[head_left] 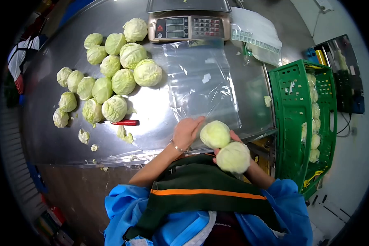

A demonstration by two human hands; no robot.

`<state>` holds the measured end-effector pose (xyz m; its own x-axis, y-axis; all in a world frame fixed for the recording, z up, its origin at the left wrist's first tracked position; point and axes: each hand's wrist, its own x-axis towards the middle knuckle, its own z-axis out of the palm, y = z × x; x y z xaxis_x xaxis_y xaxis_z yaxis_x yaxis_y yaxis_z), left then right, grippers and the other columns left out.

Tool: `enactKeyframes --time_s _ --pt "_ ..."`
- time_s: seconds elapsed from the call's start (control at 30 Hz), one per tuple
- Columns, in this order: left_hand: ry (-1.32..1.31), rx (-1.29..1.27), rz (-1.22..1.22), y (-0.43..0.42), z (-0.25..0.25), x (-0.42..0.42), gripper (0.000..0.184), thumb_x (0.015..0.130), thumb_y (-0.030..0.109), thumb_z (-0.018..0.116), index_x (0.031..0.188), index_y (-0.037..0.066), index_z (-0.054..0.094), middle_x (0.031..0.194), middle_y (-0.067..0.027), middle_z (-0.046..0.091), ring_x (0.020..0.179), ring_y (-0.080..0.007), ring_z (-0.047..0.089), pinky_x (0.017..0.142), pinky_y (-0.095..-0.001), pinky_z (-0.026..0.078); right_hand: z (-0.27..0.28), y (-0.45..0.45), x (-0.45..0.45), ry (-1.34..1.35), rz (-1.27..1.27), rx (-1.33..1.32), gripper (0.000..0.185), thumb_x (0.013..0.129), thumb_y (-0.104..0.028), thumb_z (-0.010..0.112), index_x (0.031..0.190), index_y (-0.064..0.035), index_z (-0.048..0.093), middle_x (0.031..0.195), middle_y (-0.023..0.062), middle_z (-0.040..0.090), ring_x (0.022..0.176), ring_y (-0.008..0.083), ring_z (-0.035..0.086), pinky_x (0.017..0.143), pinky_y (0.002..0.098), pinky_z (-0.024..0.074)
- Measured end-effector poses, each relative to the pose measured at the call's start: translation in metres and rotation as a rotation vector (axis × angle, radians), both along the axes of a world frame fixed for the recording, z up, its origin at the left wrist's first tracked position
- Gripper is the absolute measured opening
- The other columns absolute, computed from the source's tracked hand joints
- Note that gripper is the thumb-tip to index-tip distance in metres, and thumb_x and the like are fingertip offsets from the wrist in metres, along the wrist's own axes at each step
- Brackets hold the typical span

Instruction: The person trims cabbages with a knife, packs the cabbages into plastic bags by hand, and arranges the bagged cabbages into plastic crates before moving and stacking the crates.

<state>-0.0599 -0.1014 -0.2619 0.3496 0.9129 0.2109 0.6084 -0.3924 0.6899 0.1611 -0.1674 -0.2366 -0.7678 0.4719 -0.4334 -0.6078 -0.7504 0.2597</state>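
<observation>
Two pale green cabbages, one cabbage (215, 134) above the other cabbage (233, 157), rest together in my right hand (235, 137), which is mostly hidden behind them. My left hand (186, 133), with a bracelet at the wrist, is closed at the near edge of a clear plastic bag (201, 82) and appears to pinch its edge. The bag lies flat on the metal table (160, 137). Its far end reaches the front of a weighing scale (188, 28).
Several cabbages (114, 107) sit at the left, near a red-handled knife (126, 122) and loose leaf scraps (125, 135). More clear bags (256, 35) lie right of the scale. A green crate (291, 123) with bagged cabbages (315, 141) stands at the right.
</observation>
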Motion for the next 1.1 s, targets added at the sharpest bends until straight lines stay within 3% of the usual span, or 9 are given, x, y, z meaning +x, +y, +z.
enactKeyframes --time_s 0.1,0.3,0.4,0.53,0.67,0.7,0.8,1.0,1.1 --pt "-0.256 0.023 0.095 -0.007 0.019 0.003 0.019 0.082 0.009 0.061 0.101 0.007 0.066 0.067 -0.0102 0.061 0.057 -0.0243 0.059 0.051 -0.0341 0.046 -0.002 -0.006 -0.028 -0.183 -0.215 -0.235 0.053 0.088 -0.046 0.047 0.127 -0.0098 0.045 0.121 0.0187 0.053 0.097 0.0316 0.060 0.090 0.0522 0.0442" --pt "-0.359 -0.079 0.208 0.010 0.059 -0.009 0.020 0.084 0.006 0.060 0.103 0.004 0.065 0.073 -0.0145 0.065 0.059 -0.0211 0.063 0.053 -0.0290 0.048 0.028 0.027 -0.073 -0.238 -0.365 0.090 0.049 0.091 -0.046 0.035 0.126 -0.0151 0.048 0.126 0.0095 0.052 0.114 0.0288 0.050 0.095 0.0559 0.0363" --pt "-0.398 -0.073 0.224 0.025 0.069 -0.023 0.019 0.086 0.007 0.058 0.103 0.002 0.065 0.072 -0.0158 0.065 0.058 -0.0193 0.063 0.053 -0.0271 0.047 0.050 0.056 -0.087 -0.367 -0.368 -0.055 0.051 0.091 -0.048 0.032 0.126 -0.0155 0.047 0.127 0.0065 0.051 0.117 0.0273 0.047 0.095 0.0586 0.0338" --pt "-0.321 -0.032 0.232 0.029 0.073 -0.033 0.018 0.085 0.008 0.060 0.101 0.003 0.065 0.073 -0.0154 0.065 0.058 -0.0230 0.063 0.053 -0.0297 0.048 0.054 0.063 -0.114 -0.687 -0.413 0.157 0.049 0.095 -0.042 0.028 0.127 -0.0091 0.044 0.130 0.0063 0.047 0.121 0.0263 0.044 0.098 0.0432 0.0367" --pt "-0.250 0.104 0.285 0.027 0.053 -0.046 0.020 0.083 0.009 0.061 0.102 0.005 0.064 0.065 -0.0124 0.060 0.053 -0.0262 0.058 0.049 -0.0350 0.045 0.036 0.042 -0.144 -1.214 -0.256 0.622 0.066 0.092 -0.016 0.051 0.142 -0.0030 0.008 0.140 0.0124 0.029 0.127 0.0227 0.034 0.102 0.0351 0.0334" --pt "-0.203 0.130 0.260 0.020 0.043 -0.049 0.022 0.082 0.008 0.061 0.103 0.005 0.063 0.064 -0.0118 0.058 0.052 -0.0261 0.057 0.049 -0.0354 0.044 0.033 0.053 -0.146 -1.164 -0.303 0.431 0.085 0.087 -0.005 0.057 0.142 -0.0061 -0.009 0.143 0.0152 0.017 0.128 0.0223 0.030 0.102 0.0348 0.0335" --pt "-0.158 0.156 0.211 0.001 0.024 -0.056 0.026 0.081 0.007 0.061 0.107 0.004 0.060 0.061 -0.0094 0.054 0.052 -0.0256 0.053 0.049 -0.0360 0.042 -0.004 0.045 -0.152 -1.448 -0.168 0.566 0.093 0.085 -0.008 0.062 0.142 -0.0103 -0.012 0.144 0.0168 0.012 0.128 0.0257 0.031 0.100 0.0369 0.0359" --pt "-0.343 -0.182 0.490 -0.031 -0.007 -0.054 0.036 0.084 0.013 0.060 0.118 0.002 0.054 0.080 -0.0162 0.054 0.077 -0.0305 0.053 0.071 -0.0359 0.043 0.011 0.046 -0.130 -1.153 -0.172 0.060 0.102 0.080 -0.015 0.070 0.142 -0.0145 -0.011 0.135 0.0202 0.029 0.121 0.0333 0.041 0.096 0.0459 0.0394" --pt "-0.332 -0.215 0.595 -0.021 -0.024 -0.041 0.044 0.089 0.020 0.054 0.128 0.002 0.045 0.092 -0.0242 0.049 0.089 -0.0346 0.047 0.084 -0.0378 0.038 -0.005 0.052 -0.124 -0.985 -0.152 -0.057 0.071 0.083 -0.020 0.066 0.135 -0.0043 0.019 0.122 0.0185 0.042 0.098 0.0285 0.055 0.085 0.0407 0.0496"
